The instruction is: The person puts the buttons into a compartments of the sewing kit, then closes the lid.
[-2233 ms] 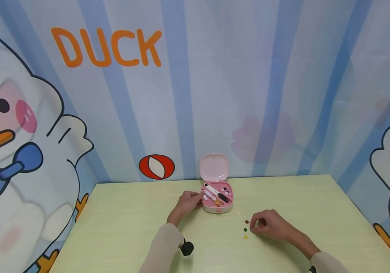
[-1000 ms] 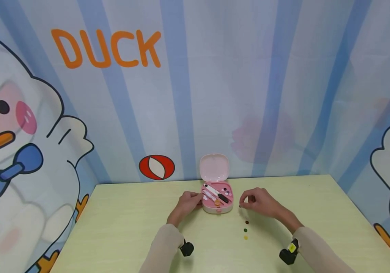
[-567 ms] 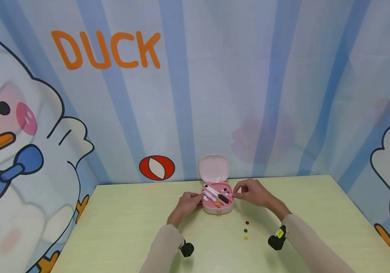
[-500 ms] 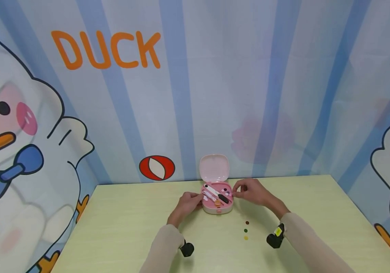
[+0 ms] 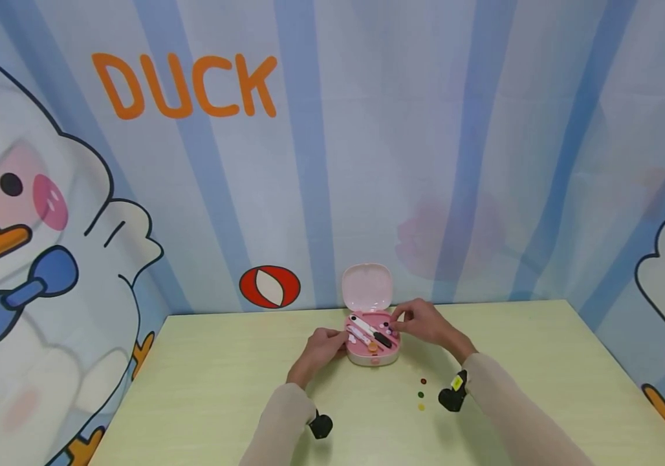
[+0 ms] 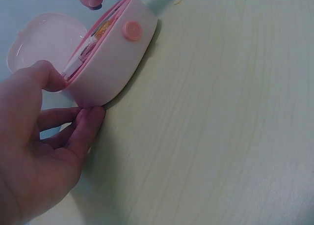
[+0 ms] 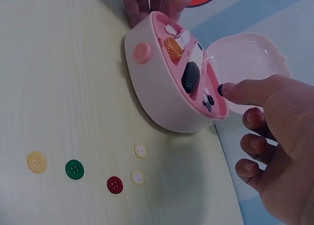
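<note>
A pink and cream sewing box (image 5: 372, 359) stands with its lid (image 5: 367, 288) raised against the backdrop. My left hand (image 5: 321, 353) grips its left side, thumb on the rim and fingertips low on the wall in the left wrist view. Over the right-hand compartment, my right hand (image 5: 425, 321) pinches a dark button (image 7: 220, 90) between thumb and a finger that is mostly hidden. Below it, small dark and white pieces (image 7: 208, 103) lie in that compartment. A white tool with a black end (image 7: 191, 77) and an orange thimble-like piece (image 7: 172, 49) lie in the tray.
On the table, in front of the box and to its right, lie a yellow button (image 7: 37, 161), a green button (image 7: 74, 169), a dark red button (image 7: 115, 184) and two cream buttons (image 7: 137, 178). The duck-print backdrop (image 5: 367, 162) rises behind the table (image 5: 222, 382).
From beside the loose buttons, my right hand has moved away from me and left with the dark button, now over the box's right compartment. The left hand has stayed on the box.
</note>
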A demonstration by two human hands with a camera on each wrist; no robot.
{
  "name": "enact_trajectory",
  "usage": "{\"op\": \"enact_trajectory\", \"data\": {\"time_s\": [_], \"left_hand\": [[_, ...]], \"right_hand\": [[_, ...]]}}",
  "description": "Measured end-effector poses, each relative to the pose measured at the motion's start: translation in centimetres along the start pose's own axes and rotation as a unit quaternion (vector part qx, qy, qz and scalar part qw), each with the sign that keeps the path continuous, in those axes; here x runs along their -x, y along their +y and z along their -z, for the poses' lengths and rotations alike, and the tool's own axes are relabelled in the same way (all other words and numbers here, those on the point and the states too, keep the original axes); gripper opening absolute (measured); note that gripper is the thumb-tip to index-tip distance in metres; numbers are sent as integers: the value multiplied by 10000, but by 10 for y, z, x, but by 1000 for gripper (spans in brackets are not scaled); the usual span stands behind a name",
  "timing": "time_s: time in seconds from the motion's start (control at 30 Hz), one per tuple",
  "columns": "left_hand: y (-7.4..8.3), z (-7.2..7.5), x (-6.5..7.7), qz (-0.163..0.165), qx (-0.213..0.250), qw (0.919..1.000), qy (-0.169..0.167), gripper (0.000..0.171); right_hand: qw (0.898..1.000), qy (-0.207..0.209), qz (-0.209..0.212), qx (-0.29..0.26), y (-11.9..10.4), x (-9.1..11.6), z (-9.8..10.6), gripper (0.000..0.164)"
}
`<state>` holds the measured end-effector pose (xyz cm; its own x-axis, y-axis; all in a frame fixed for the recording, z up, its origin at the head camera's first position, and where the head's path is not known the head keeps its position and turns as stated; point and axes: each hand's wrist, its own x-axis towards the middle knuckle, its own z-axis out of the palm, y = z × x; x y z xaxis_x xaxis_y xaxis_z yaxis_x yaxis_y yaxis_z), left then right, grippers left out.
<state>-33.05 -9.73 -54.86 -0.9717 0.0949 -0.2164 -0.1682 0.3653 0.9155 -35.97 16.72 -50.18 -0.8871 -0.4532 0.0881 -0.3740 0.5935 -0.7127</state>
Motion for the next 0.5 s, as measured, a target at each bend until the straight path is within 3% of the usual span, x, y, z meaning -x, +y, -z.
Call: {"op": "enact_trajectory", "data": {"time_s": [0.5], "left_hand": [[3, -1, 3, -55, 2, 10000, 35, 42]], "right_hand": [[9997, 78, -181, -125, 0, -12, -13, 7]]}}
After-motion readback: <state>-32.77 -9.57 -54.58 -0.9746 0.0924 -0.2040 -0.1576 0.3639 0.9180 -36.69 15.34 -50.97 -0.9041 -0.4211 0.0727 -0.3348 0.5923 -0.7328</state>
